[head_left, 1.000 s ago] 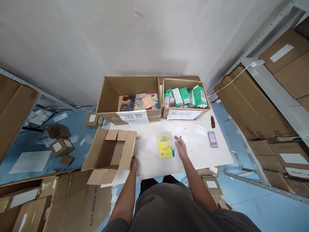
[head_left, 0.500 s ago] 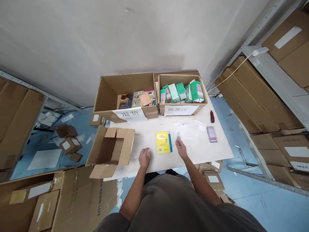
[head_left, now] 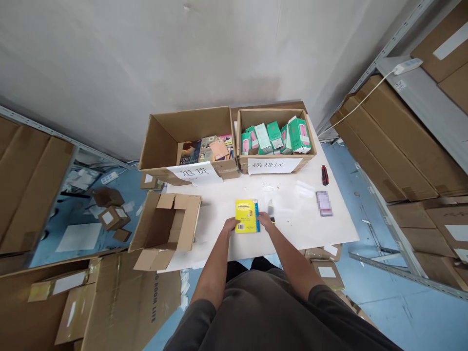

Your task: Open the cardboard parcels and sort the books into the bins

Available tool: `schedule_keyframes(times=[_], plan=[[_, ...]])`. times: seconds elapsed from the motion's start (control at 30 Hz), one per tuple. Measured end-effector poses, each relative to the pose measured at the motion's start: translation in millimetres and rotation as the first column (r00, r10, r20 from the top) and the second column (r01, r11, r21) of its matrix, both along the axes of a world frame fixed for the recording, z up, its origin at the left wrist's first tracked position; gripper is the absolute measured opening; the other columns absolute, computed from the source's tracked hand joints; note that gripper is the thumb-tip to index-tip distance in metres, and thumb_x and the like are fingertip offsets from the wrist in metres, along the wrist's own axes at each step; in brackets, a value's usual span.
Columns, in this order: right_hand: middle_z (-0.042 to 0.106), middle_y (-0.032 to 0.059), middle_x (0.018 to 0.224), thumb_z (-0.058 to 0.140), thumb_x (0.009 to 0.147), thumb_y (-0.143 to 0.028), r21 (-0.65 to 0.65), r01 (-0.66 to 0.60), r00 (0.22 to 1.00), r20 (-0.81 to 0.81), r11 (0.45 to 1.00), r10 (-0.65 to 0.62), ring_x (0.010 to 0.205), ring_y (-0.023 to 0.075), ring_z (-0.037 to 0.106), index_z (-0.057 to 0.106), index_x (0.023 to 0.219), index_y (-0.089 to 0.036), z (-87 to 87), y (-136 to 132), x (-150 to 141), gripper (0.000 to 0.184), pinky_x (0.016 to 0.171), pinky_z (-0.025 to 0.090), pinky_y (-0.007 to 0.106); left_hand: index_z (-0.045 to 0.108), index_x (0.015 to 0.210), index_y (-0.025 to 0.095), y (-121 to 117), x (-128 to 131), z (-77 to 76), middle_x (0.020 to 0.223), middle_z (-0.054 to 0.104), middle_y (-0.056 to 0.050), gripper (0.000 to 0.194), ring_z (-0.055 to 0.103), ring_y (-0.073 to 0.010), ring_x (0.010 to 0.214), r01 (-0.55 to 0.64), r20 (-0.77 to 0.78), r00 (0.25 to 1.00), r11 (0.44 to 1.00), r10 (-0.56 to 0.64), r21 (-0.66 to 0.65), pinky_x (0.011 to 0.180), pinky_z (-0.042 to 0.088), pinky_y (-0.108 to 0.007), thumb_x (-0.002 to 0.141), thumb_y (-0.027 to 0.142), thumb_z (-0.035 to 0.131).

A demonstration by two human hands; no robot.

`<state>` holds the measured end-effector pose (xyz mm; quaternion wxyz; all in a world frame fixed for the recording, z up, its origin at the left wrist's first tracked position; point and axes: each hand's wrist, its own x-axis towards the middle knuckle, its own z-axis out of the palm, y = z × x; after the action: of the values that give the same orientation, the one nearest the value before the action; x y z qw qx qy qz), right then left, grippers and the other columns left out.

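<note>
A yellow book with a blue edge and a barcode lies face down or nearly so in front of me. My left hand grips its left edge, near the barcode. At its right edge, over the blue strip, my right hand has hold of it too. Whether the book is lifted off the white table I cannot tell. Just beyond my right hand lies a small greyish object, with a dark and yellow end showing by the wrist.
At the back stand a carton of books and a carton of green boxes, both with paper signs. An open empty carton sits at left. A red-black cutter and a blurred flat object lie right. Shelves flank the table.
Both hands have moved inward to the book and taken hold of its two side edges. My right hand has left the small greyish object. The view has shifted slightly.
</note>
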<state>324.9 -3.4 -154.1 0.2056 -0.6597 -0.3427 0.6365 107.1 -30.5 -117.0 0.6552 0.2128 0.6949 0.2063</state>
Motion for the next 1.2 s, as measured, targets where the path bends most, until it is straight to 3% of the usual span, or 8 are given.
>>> schedule_keyframes(times=[0.17,0.3,0.47,0.63,0.9,1.0,1.1,1.2], plan=[[0.071,0.0005,0.091,0.075,0.063,-0.024,-0.049,0.007,0.983,-0.184,0.999,-0.016,0.085,0.0217,0.072,0.055,0.115,-0.026,50.7,9.1,12.8,0.056,0.072,0.058,0.034,0.061,0.13,0.019,-2.6,-12.8,42.2,0.118,0.076,-0.014,0.07,0.075,-0.0266,0.101,0.005,0.197,0.98,0.995,-0.024,0.095,0.085,0.059,-0.037,0.066,0.032,0.088],[0.07,-0.0006,0.108,0.085,0.063,-0.023,0.097,-0.105,0.829,-0.541,0.99,0.141,0.099,0.0211,0.072,0.053,0.127,-0.034,125.0,27.0,40.4,0.072,0.082,0.06,0.035,0.037,0.157,0.032,-5.4,-32.9,96.4,0.143,0.063,-0.014,0.099,0.069,-0.0288,0.119,0.012,0.435,0.886,0.943,-0.164,0.333,0.094,0.057,-0.039,0.071,0.03,0.085],[0.064,0.0052,0.133,0.087,0.074,-0.031,0.26,-0.26,0.675,-0.639,0.93,0.367,0.112,0.0249,0.07,0.041,0.148,-0.041,209.8,40.8,58.8,0.088,0.086,0.062,0.039,0.01,0.162,0.049,-4.3,-47.9,163.0,0.164,0.039,-0.013,0.113,0.063,-0.0304,0.129,-0.026,0.529,0.789,0.843,-0.313,0.538,0.097,0.056,-0.042,0.078,0.024,0.082],[0.062,0.0089,0.139,0.089,0.071,-0.026,0.35,-0.29,0.599,-0.66,0.891,0.454,0.117,0.0281,0.069,0.029,0.156,-0.044,248.6,37.1,54.3,0.106,0.088,0.061,0.044,0.004,0.162,0.05,-7.5,-57.8,207.4,0.163,0.038,-0.016,0.12,0.066,-0.0308,0.124,-0.023,0.519,0.774,0.804,-0.362,0.595,0.092,0.058,-0.039,0.077,0.023,0.084],[0.067,0.01,0.133,0.09,0.069,-0.023,0.403,-0.296,0.595,-0.631,0.866,0.497,0.111,0.0284,0.072,0.028,0.157,-0.043,277.0,27.3,29.1,0.109,0.082,0.062,0.039,0.008,0.163,0.047,-19.7,-83.0,231.7,0.154,0.049,-0.016,0.123,0.07,-0.0302,0.117,-0.029,0.48,0.795,0.768,-0.37,0.64,0.091,0.058,-0.04,0.072,0.026,0.088],[0.07,0.0109,0.129,0.088,0.069,-0.023,0.42,-0.262,0.632,-0.606,0.869,0.483,0.107,0.0288,0.074,0.028,0.158,-0.039,287.1,23.5,15.7,0.108,0.08,0.062,0.04,0.023,0.162,0.042,-16.8,-94.8,231.5,0.149,0.053,-0.015,0.117,0.068,-0.0285,0.117,-0.034,0.342,0.9,0.737,-0.272,0.675,0.094,0.057,-0.041,0.068,0.027,0.09],[0.071,0.0115,0.127,0.085,0.07,-0.023,0.446,-0.207,0.716,-0.538,0.871,0.445,0.103,0.0289,0.074,0.026,0.161,-0.037,297.1,18.3,-3.0,0.109,0.078,0.062,0.04,0.051,0.151,0.032,-11.5,-93.6,229.8,0.137,0.061,-0.013,0.09,0.066,-0.0269,0.116,-0.03,0.071,0.997,0.681,-0.032,0.732,0.095,0.057,-0.04,0.069,0.032,0.089],[0.069,0.0108,0.131,0.079,0.071,-0.022,0.526,-0.139,0.833,-0.396,0.839,0.386,0.104,0.0287,0.074,0.026,0.163,-0.035,299.9,6.4,-32.8,0.106,0.08,0.062,0.042,0.063,0.14,0.026,-9.7,-69.5,227.8,0.128,0.067,-0.013,0.065,0.067,-0.0262,0.111,0.03,0.018,0.997,0.633,-0.07,0.773,0.094,0.057,-0.04,0.079,0.04,0.08]])
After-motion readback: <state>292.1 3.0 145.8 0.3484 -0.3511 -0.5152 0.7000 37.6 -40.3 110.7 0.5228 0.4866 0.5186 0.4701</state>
